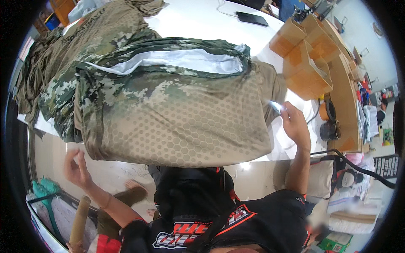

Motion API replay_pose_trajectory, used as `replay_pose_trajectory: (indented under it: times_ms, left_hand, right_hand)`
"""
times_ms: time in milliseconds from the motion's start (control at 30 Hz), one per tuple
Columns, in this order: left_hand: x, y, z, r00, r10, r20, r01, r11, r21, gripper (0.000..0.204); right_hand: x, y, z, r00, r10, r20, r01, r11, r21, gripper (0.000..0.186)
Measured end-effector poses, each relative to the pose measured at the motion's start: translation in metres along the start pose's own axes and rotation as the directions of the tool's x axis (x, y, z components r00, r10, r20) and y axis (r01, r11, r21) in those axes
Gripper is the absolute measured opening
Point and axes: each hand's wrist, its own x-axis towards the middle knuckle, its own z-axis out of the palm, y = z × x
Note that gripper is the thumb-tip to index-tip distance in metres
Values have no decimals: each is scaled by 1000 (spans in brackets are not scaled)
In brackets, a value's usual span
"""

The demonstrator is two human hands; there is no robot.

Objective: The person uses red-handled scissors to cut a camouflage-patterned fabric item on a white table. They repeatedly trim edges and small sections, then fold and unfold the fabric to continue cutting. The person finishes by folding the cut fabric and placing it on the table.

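A camouflage garment (177, 122), tan with a hexagon pattern and green patches, lies across the table in front of me. Its long opening shows a white inside (181, 61). Beyond its right edge, my right hand (294, 122) is closed on small shiny metal snips (276, 106), their tip pointing at the cloth; glare hides their detail. My left hand (77, 168) hangs off the table's near edge, beside the garment's lower left corner. Its fingers are loosely bent, somewhat blurred, with nothing visible in them.
More camouflage cloth (38, 80) is heaped at the left. Open cardboard boxes (306, 69) and tape rolls (327, 110) stand on the right; a black phone (252, 18) lies at the back. A dark cable (358, 166) runs at the right. Another person's foot (136, 187) shows below the table.
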Motion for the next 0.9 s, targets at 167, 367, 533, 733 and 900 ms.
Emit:
replay_pose_trajectory:
  times_ms: [167, 367, 533, 733, 900]
  left_hand:
    - [-87, -44, 21, 969, -200, -145, 187, 977, -101, 64]
    - [-84, -34, 89, 990, 127, -65, -101, 945, 310, 93]
    - [-72, -12, 102, 934, 312, -173, -182, 833, 522, 72]
    - [-59, -17, 64, 908, 418, 30, -334, 681, 651, 39]
    - [-38, 6, 41, 892, 451, 37, -374, 687, 623, 30]
  right_hand:
    - [-32, 10, 17, 949, 204, -241, -257, 942, -215, 16]
    - [-58, -23, 17, 897, -281, -340, 353, 920, 171, 37]
    - [-73, -67, 35, 750, -650, -123, 655, 756, -5, 33]
    - [-76, -55, 62, 594, -781, -196, 742, 625, -241, 24]
    - [-76, -70, 74, 516, -826, -228, 817, 554, -157, 22]
